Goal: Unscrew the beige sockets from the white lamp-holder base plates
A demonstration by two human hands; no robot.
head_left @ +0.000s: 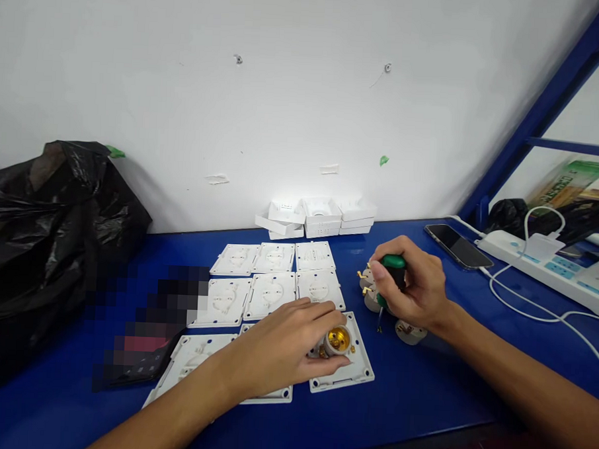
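Note:
My left hand is closed around a round lamp socket with a brass-coloured inside, which sits on a white square plate. In my right hand is a screwdriver with a green handle, its tip pointing down just right of that plate. Beside and partly behind my right hand lie several round socket pieces with metal contacts. More white plates are laid out in rows to the left, some partly covered by my left hand and forearm.
White boxes are stacked against the wall. A black plastic bag stands at the left, near a dark, pixelated object. At the right are a phone, a power strip and white cables on the blue table.

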